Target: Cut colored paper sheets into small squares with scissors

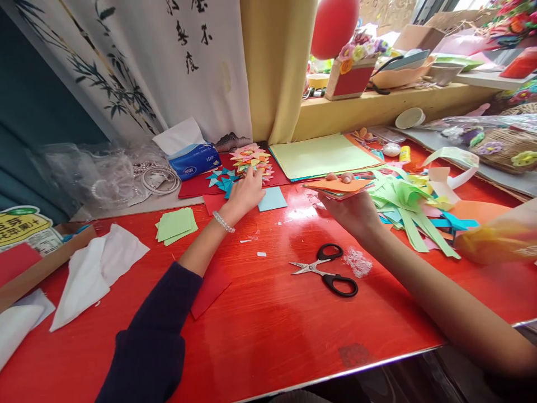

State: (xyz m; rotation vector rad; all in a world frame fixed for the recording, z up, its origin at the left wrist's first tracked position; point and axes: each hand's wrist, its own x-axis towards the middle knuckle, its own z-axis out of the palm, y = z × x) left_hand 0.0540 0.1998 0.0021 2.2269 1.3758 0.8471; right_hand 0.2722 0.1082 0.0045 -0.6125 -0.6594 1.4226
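Note:
My left hand [247, 193], with a beaded bracelet on its wrist, reaches to the front of a pile of folded pink and yellow paper pieces [250, 157]. Its fingertips touch or nearly touch the pile; what they hold, if anything, is hidden. Blue folded pieces [222, 180] lie just left of it, and a light blue paper square [273, 199] lies to its right. My right hand [350, 210] is raised palm up, gripping a stack of coloured paper [338, 187] with orange on top. Black-handled scissors [323, 269] lie partly open on the red table [268, 324].
Green squares [176, 226] lie at the left, near white tissues [100, 268] and a blue tissue pack [188, 159]. Large pale green sheets [325, 154] lie at the back. Green paper strips [403, 196] are heaped beside my right hand. A red sheet [211, 290] is by my left sleeve.

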